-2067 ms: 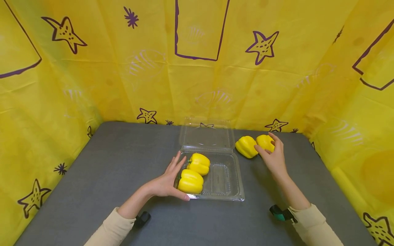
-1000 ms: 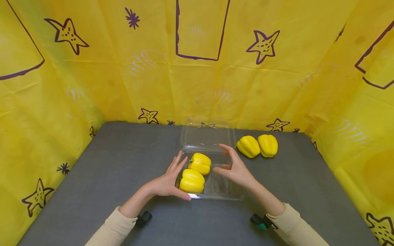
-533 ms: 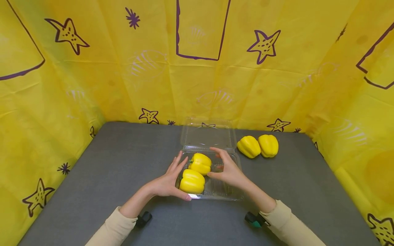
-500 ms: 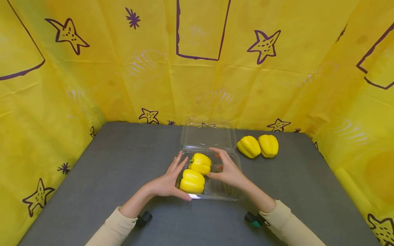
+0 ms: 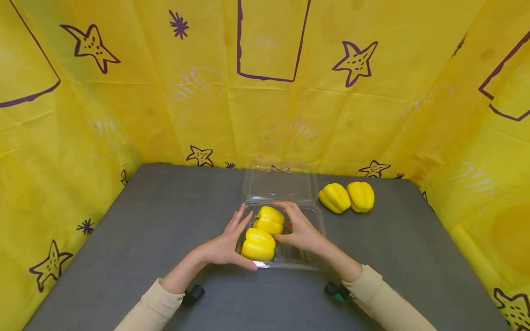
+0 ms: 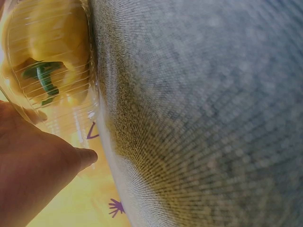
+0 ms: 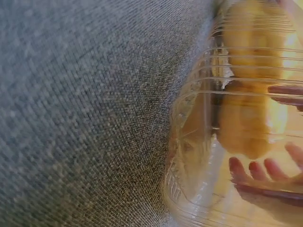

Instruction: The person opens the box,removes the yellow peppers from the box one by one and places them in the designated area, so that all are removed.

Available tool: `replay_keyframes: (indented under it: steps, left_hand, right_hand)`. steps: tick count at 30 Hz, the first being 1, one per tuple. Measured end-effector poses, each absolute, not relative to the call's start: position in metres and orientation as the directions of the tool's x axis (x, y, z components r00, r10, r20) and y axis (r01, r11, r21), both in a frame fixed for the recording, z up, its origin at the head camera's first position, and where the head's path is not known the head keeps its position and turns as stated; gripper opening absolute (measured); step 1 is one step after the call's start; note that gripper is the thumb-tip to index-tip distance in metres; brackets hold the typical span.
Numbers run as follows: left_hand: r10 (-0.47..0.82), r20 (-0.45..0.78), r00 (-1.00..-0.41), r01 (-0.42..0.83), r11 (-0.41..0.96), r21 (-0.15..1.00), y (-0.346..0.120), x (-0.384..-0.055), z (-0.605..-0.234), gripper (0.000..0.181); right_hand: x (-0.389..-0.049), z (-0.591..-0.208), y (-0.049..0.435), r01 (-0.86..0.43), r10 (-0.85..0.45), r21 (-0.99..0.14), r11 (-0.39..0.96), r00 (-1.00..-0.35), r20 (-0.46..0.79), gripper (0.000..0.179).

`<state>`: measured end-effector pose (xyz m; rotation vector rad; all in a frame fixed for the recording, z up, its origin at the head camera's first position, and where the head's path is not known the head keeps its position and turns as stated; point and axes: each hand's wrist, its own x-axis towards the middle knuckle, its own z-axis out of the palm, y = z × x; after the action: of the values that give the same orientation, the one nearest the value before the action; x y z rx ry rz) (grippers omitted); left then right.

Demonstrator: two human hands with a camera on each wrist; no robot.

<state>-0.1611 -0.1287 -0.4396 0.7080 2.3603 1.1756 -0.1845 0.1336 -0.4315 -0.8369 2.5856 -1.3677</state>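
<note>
In the head view, a clear plastic clamshell container (image 5: pixel 298 264) stands on the table, its lid (image 5: pixel 281 184) folded back. Two yellow bell peppers lie along its left side, a far one (image 5: pixel 270 219) and a near one (image 5: pixel 258 244). My left hand (image 5: pixel 221 246) rests spread at the left wall, thumb at the near corner. My right hand (image 5: pixel 301 232) reaches into the container, thumb and fingers spread about the right side of the far pepper; whether they touch it is unclear. Through the plastic, the right wrist view shows loosely bent fingertips (image 7: pixel 258 172) near a pepper.
Two more yellow bell peppers, one on the left (image 5: pixel 334 198) and one on the right (image 5: pixel 361 196), lie side by side right of the lid. A yellow patterned cloth (image 5: pixel 265 105) surrounds the grey table (image 5: pixel 178 193) at the back and sides.
My right hand has left the outer pepper on the right and moved leftward into the container, up to the far pepper there. The left hand has stayed in place.
</note>
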Motion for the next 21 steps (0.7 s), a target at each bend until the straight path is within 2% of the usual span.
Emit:
replay_keyframes:
  steps: [9,21]
  left_hand:
    - [0.602,-0.131,-0.788,0.257,0.514,0.818,-0.129,-0.16,-0.439,0.128]
    - [0.604,-0.134,-0.785,0.258,0.516,0.817,-0.128,-0.161,-0.439,0.129]
  right_hand:
    - [-0.19,-0.437,0.127,-0.557,-0.577,-0.679,0.478,-0.782,0.236,0.08]
    - [-0.198,-0.443,0.124,-0.595,-0.634,-0.628,0.502,-0.747,0.201,0.085]
